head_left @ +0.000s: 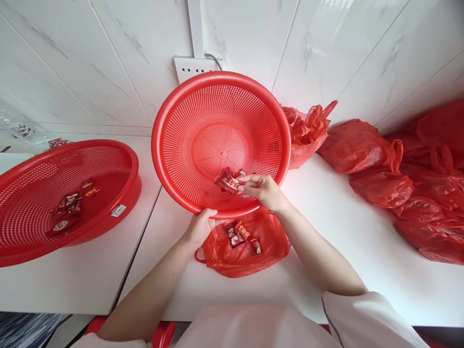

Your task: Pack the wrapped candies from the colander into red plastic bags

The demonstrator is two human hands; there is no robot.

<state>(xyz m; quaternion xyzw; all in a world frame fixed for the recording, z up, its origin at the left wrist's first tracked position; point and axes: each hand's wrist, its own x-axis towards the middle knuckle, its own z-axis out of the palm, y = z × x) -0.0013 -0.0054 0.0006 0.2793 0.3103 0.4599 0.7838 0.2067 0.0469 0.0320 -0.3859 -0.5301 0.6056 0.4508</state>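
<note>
In the middle a round red plastic colander (221,89) is tipped towards me. My left hand (201,227) grips its near rim, thumb over the edge and the other fingers hidden behind. Inside the basket, my right hand (263,191) pinches a red wrapped candy (228,180) near the lower wall. At least one more small wrapper shows just behind it. Below the rim lies an open red plastic bag (228,263) on the white table, with several small wrapped candies (234,234) in it.
A second red colander (125,174) with several wrapped candies stands at the left. Several filled red plastic bags (362,145) lie along the right, and another open red bag (308,140) sits behind the middle basket. A power strip (188,70) is on the tiled wall.
</note>
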